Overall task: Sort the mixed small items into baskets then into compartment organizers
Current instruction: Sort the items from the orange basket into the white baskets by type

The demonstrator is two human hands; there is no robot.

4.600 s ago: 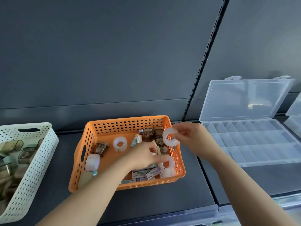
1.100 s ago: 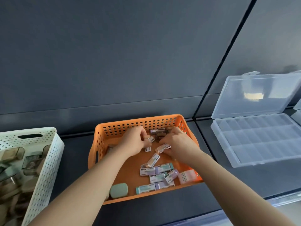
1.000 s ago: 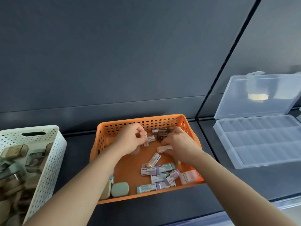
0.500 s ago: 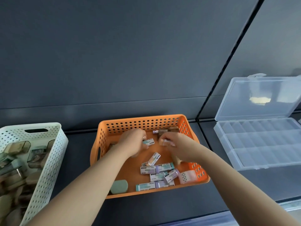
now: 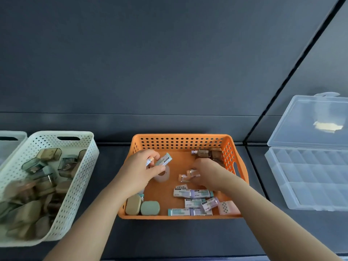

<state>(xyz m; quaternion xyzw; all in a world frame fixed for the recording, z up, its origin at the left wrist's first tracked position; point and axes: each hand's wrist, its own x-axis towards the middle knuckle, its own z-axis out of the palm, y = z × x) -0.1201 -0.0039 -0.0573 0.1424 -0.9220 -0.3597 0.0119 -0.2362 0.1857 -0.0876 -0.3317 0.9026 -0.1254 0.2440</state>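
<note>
An orange perforated basket (image 5: 180, 141) sits in the middle of the dark shelf. My left hand (image 5: 140, 170) is inside it at the left and pinches a small green-labelled eraser (image 5: 164, 160), held above a white tape roll (image 5: 162, 176). My right hand (image 5: 207, 173) reaches in from the right and grips small pink-labelled erasers (image 5: 187, 177). More sleeved erasers (image 5: 192, 194) lie along the basket's front. Two rounded cases, tan (image 5: 133, 204) and green (image 5: 150, 208), rest at the front left. Brown clear boxes (image 5: 204, 153) sit in the far right corner.
A white perforated basket (image 5: 79, 185) full of tan and clear cases stands to the left, with another pale container's edge (image 5: 13, 133) beyond it. A clear compartment organizer (image 5: 308, 178) lies open at the right, its lid (image 5: 310, 121) leaning on the dark back wall.
My left hand has lifted a green-labelled eraser from the basket, baring a tape roll under it. My right hand has moved lower and gathered pink erasers. The view has shifted left.
</note>
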